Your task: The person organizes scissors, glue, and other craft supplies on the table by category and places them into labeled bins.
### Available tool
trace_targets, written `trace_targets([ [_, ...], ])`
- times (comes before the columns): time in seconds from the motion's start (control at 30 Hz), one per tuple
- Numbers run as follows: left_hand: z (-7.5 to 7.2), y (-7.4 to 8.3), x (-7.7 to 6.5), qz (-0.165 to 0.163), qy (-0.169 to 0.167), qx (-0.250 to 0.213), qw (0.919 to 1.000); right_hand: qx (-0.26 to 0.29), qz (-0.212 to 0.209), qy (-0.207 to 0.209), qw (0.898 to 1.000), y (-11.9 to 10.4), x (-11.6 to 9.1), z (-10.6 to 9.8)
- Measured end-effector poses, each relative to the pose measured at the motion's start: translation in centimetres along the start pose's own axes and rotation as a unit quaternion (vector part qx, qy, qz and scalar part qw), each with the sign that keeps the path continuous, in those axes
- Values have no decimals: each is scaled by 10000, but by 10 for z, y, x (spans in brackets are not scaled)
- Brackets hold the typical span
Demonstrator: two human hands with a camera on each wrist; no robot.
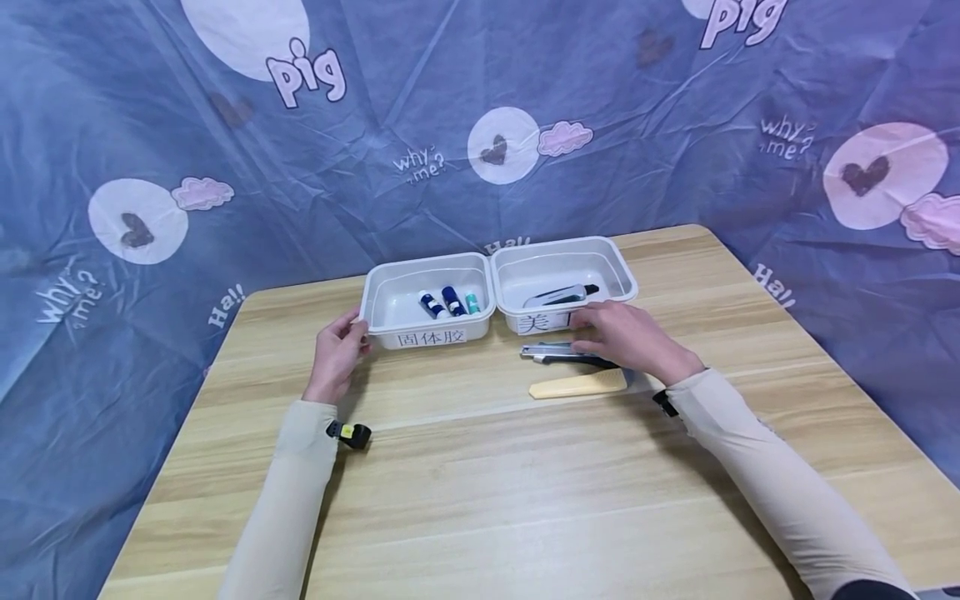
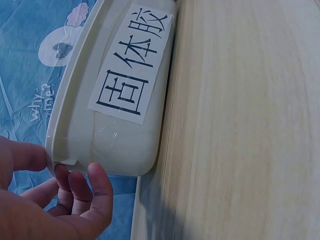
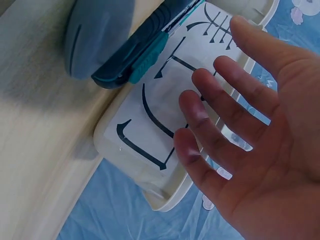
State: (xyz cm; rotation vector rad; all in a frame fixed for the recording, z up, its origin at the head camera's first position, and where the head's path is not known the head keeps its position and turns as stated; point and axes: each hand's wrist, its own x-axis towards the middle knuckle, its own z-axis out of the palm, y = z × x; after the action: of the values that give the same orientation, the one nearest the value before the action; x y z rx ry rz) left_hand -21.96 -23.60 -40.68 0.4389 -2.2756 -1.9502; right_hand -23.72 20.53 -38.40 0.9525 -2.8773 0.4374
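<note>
My left hand (image 1: 339, 354) pinches the front left corner of a white plastic box (image 2: 130, 150), thumb at the rim and fingers beneath it. Inside that box lie two dark blue glue sticks (image 1: 453, 301) and a teal one (image 1: 472, 302). Beside it stands a second white box (image 1: 630, 293) with a utility knife (image 1: 566, 294) in it. My right hand (image 3: 255, 135) is at this box's front label, fingers spread and loosely bent, holding nothing. Below it on the table lie a dark utility knife with teal parts (image 3: 150, 60) and a pale yellow flat item with a ridged end (image 1: 573, 386).
Both boxes stand side by side near the back edge of the wooden table (image 1: 450, 500). Paper labels with Chinese characters (image 1: 431, 337) are on their fronts. A blue printed cloth (image 1: 375, 108) hangs behind the table and down its sides.
</note>
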Motion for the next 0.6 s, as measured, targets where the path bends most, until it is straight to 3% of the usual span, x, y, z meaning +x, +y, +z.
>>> trace_targets([
  [0.6,1,-1,3,105,15,-109,9999,-61,92,-476,9988,1,-1,7],
])
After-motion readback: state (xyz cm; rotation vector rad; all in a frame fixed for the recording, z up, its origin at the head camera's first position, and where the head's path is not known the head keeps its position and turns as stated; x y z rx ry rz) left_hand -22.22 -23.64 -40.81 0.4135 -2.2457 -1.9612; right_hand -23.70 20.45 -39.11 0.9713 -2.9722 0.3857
